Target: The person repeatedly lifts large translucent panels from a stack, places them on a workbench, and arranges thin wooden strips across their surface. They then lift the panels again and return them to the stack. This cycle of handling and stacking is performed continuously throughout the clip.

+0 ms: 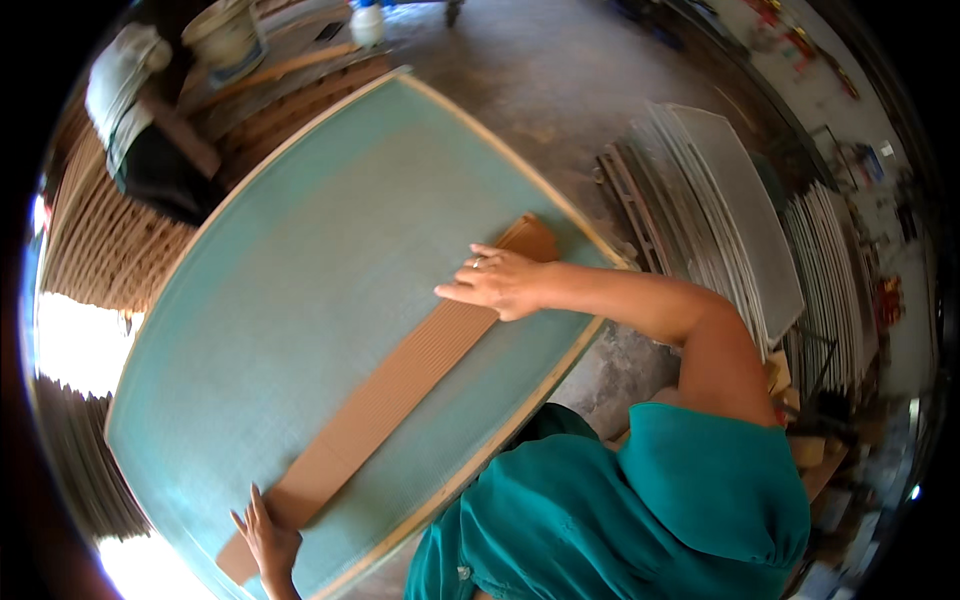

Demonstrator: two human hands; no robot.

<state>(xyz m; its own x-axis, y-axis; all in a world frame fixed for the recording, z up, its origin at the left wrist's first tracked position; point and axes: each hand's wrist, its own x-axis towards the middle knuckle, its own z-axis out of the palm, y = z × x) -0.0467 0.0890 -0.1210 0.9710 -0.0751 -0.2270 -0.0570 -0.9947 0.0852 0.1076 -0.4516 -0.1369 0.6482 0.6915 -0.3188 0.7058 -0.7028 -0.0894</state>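
The left hand [268, 538] lies flat and open on the near end of a long brown cardboard strip [400, 385]. The fingers are spread and press down; they do not grip. The right hand [500, 282] lies flat and open too, on the far part of the same strip, with the fingers stretched out to the left. A ring shows on one finger. Neither hand is closed around anything.

The cardboard strip has little ridges running across it. It lies on a big screen frame [300, 290] with blue-green mesh and a pale wooden edge. The strip runs slantwise over the mesh, from the near rim by the left hand up to the far rim past the right hand. Both ends reach about to the wooden edge.

It looks like the step now is pressing the strip down flat on the mesh, one hand at each end. I think the next move needs both hands to push evenly, so the strip stays straight and does not slide or buckle in the middle.

More frames [720, 210] lean in a stack on the floor to the right. A white bottle [366, 22] stands far off at the top.
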